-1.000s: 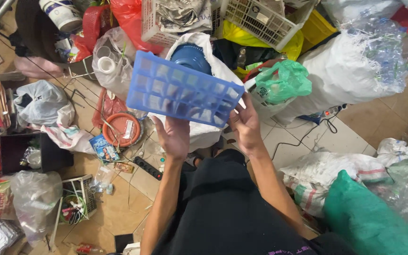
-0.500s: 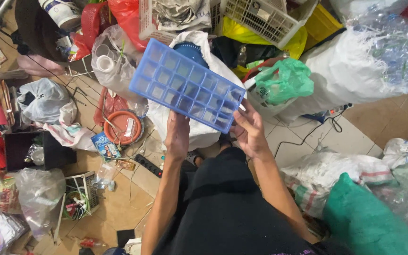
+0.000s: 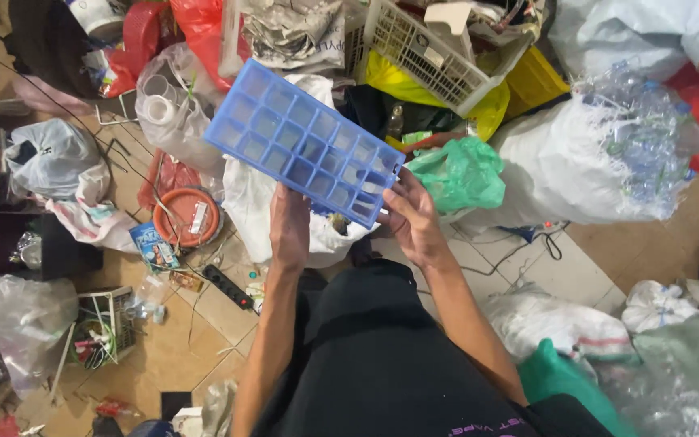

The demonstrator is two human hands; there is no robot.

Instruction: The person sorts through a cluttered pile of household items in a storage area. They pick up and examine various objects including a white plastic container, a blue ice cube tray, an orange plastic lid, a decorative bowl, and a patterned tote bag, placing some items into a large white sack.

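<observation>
So from the head cam, both hands are up holding a blue ice cube tray (image 3: 305, 146), tilted, open cells facing the camera. The left hand (image 3: 289, 229) grips the near long edge from underneath, and the right hand (image 3: 411, 217) is clamped on the lower right corner. The tray sits over a white bag (image 3: 260, 202), with a green plastic bag (image 3: 459, 171) just right of it and a white basket (image 3: 426, 53) further back.
</observation>
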